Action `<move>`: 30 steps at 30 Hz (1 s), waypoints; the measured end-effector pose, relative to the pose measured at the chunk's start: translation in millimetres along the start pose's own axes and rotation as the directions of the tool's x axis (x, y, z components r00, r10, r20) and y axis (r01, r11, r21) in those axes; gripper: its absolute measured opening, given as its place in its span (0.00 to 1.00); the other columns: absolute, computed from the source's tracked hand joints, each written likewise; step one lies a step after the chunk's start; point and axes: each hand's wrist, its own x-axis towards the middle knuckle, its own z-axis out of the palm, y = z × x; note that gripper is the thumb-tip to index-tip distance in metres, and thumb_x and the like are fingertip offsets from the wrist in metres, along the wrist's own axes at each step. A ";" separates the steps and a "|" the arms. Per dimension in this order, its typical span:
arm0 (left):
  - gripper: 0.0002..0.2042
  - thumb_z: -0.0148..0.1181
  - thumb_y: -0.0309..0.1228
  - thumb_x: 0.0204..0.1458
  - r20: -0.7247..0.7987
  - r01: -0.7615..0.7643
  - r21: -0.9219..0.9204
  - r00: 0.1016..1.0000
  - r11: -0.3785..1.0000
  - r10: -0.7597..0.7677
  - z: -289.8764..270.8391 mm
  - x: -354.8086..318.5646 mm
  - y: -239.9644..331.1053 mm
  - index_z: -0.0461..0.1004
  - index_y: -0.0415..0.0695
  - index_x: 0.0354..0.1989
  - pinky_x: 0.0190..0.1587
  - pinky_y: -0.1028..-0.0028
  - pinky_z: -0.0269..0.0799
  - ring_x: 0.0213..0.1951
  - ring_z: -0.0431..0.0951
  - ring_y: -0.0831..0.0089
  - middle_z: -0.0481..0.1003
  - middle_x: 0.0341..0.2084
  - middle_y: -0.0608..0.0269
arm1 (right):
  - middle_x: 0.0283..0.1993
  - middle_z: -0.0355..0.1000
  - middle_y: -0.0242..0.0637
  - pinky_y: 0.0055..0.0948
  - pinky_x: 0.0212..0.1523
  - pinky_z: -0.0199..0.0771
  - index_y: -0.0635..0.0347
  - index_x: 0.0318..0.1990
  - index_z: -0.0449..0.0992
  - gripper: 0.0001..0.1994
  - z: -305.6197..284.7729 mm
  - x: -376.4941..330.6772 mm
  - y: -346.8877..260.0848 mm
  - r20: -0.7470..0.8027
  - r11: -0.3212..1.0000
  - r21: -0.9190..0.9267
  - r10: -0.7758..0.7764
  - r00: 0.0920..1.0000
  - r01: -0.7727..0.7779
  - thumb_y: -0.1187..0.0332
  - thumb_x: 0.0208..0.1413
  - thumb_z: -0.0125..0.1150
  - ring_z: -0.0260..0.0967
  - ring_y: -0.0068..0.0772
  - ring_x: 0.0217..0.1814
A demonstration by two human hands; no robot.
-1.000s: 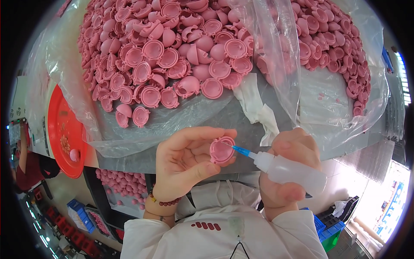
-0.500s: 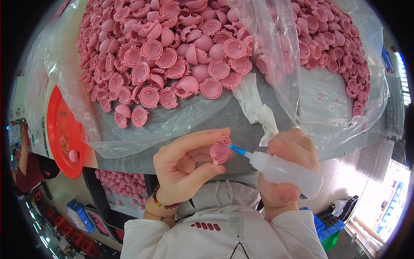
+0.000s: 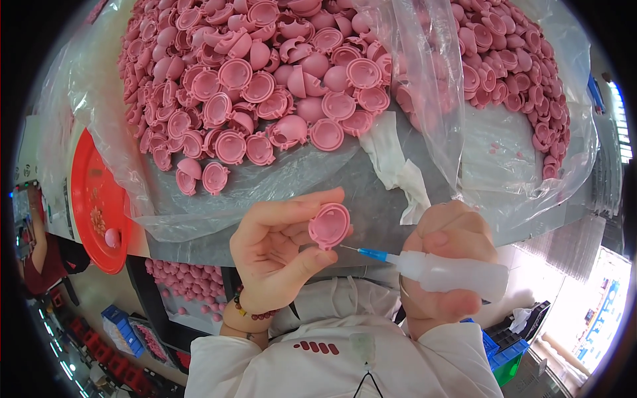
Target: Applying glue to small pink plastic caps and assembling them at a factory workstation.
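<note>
Between the thumb and fingers of my left hand [image 3: 275, 249] is a pink plastic half-shell [image 3: 330, 225], its hollow side turned up. My right hand [image 3: 451, 252] is wrapped round a translucent white squeeze bottle [image 3: 458, 273], tilted so it points left. A blue needle tip [image 3: 373, 254] is fitted to the bottle's nozzle. Its thin needle ends just below and right of the half-shell, apart from the cup's inside. Beyond both hands lies a large heap of similar pink half-shells [image 3: 232, 113] on clear plastic sheeting.
A second pink heap [image 3: 511, 60] lies at the right, behind folds of clear plastic [image 3: 431, 93]. White tissue [image 3: 395, 166] rests on the grey table [image 3: 358, 176]. At left stand a red tray [image 3: 99, 166] and, lower, a dark bin with pink balls [image 3: 189, 282]. Another person's arm [image 3: 38, 232] shows far left.
The needle has come out of the half-shell's hollow and moved down and right with the bottle. My left hand has shifted slightly left, turning the half-shell's opening more upward.
</note>
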 end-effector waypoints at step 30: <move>0.25 0.64 0.28 0.37 0.020 -0.045 0.072 0.999 0.996 0.044 -4.1 0.0 -4.0 0.62 0.36 0.44 0.38 0.68 0.75 0.42 0.70 0.63 0.66 0.41 0.44 | 0.30 0.68 0.41 0.25 0.24 0.62 0.65 0.43 0.67 0.25 -16.4 -4.1 6.4 -0.262 0.973 0.220 -0.013 0.965 0.073 0.49 0.52 0.45 0.64 0.28 0.27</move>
